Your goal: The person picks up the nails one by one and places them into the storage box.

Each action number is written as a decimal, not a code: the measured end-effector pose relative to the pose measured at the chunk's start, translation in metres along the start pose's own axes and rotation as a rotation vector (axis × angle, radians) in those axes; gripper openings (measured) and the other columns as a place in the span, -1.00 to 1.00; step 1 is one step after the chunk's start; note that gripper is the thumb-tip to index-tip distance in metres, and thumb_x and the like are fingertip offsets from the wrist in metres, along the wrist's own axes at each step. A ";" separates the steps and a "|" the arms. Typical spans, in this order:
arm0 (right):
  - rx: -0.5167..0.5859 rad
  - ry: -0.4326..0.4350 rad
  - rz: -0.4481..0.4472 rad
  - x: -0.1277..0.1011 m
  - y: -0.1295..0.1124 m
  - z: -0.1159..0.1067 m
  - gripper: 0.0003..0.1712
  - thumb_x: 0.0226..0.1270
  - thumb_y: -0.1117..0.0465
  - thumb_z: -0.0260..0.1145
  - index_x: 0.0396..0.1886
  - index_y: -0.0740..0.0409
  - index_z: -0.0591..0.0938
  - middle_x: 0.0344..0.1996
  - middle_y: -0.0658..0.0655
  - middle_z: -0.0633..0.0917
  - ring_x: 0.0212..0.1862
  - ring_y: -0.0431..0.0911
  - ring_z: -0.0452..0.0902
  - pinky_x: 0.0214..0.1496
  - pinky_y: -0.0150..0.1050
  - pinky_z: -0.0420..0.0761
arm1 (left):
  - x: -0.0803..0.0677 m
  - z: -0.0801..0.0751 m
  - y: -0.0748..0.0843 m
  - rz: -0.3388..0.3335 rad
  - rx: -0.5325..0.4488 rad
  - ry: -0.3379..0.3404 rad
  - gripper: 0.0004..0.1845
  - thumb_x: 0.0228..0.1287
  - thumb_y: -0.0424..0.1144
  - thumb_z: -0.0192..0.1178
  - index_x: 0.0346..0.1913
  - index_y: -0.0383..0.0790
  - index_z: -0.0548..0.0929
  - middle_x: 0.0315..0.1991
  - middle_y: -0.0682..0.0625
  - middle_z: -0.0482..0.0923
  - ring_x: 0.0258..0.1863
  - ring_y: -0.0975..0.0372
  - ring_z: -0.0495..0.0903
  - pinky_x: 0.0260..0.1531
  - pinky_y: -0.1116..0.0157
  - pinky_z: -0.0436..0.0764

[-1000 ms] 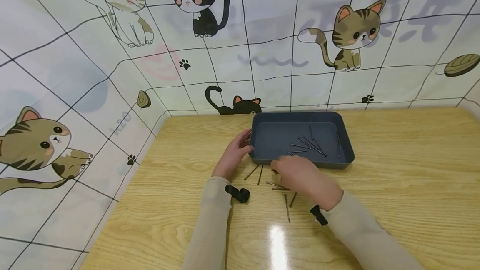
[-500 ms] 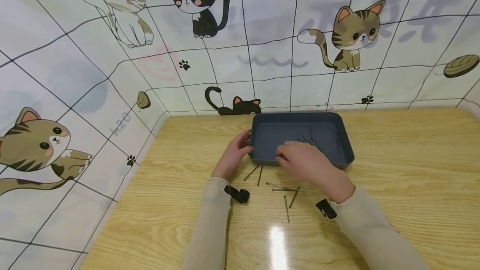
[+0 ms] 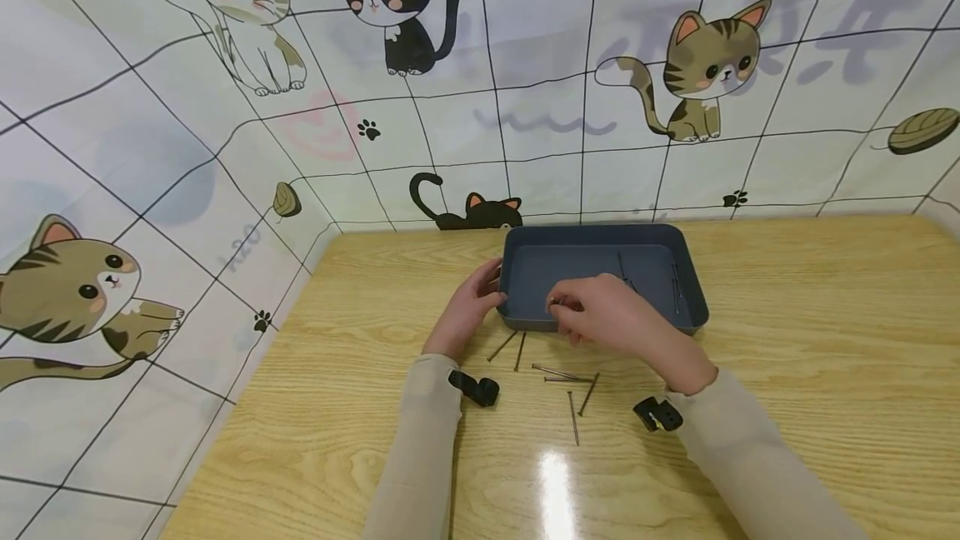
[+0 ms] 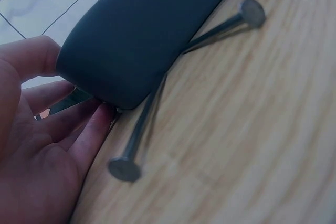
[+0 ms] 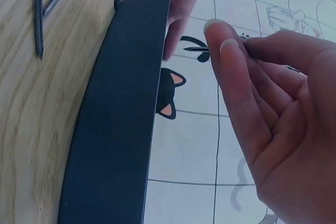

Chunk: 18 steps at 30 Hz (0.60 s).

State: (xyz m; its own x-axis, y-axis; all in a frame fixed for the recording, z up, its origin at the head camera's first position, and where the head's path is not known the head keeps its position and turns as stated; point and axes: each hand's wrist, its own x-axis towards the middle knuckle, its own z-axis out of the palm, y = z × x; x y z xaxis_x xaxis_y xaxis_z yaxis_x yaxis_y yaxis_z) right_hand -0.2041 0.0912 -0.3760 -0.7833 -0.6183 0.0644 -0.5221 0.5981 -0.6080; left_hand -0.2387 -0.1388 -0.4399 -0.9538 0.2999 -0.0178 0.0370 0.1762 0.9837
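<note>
Pinched between thumb and fingertips of the right hand [image 3: 611, 315] is a single nail [image 3: 552, 302], a narrow grip held over the near-left part of the dark tray [image 3: 693, 302], with the point sticking out toward nine o'clock in the head view. The left hand [image 3: 468, 307] lies at the tray's nine o'clock side, fingers relaxed against the corner, steadying it and holding nothing. More nails lie inside the tray at its far right, and loose nails [image 3: 573, 382] are scattered on the table [image 3: 787, 373] at the tray's six o'clock. From the left wrist, the left hand [image 4: 37, 145] touches the tray's rounded corner [image 4: 136, 35], and a nail on the table [image 4: 139, 135] runs partly under that corner, its flat head toward the camera. From the right wrist, the right hand [image 5: 268, 108] shows the held nail [image 5: 197, 49] only as a thin tip past the fingertips, above the tray's wall [image 5: 121, 129]. The hold looks slight: with so little shank gripped, the nail could pivot or slip and drop outside the rim. The nail under the corner may also let the tray rock or slide if the left hand pushes.
</note>
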 end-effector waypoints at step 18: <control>0.059 0.159 0.084 -0.001 0.020 -0.011 -0.79 0.34 0.11 0.06 -0.20 0.01 0.60 -0.54 -0.04 0.63 -0.55 -0.19 0.54 -0.49 -0.32 0.52 | 0.000 0.000 0.000 0.002 -0.015 0.026 -0.38 0.25 -0.43 -0.01 0.36 -0.16 0.11 0.31 -0.10 0.13 0.24 0.08 0.19 0.10 0.15 0.30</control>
State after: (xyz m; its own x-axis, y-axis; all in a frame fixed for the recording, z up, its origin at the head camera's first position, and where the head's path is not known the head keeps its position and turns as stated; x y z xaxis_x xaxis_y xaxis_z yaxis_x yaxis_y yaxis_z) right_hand -0.2174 0.1090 -0.3795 -0.8693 -0.4763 0.1326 -0.4355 0.6107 -0.6613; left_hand -0.2392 -0.1390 -0.4397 -0.9613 0.2754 -0.0114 0.0347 0.1620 0.9862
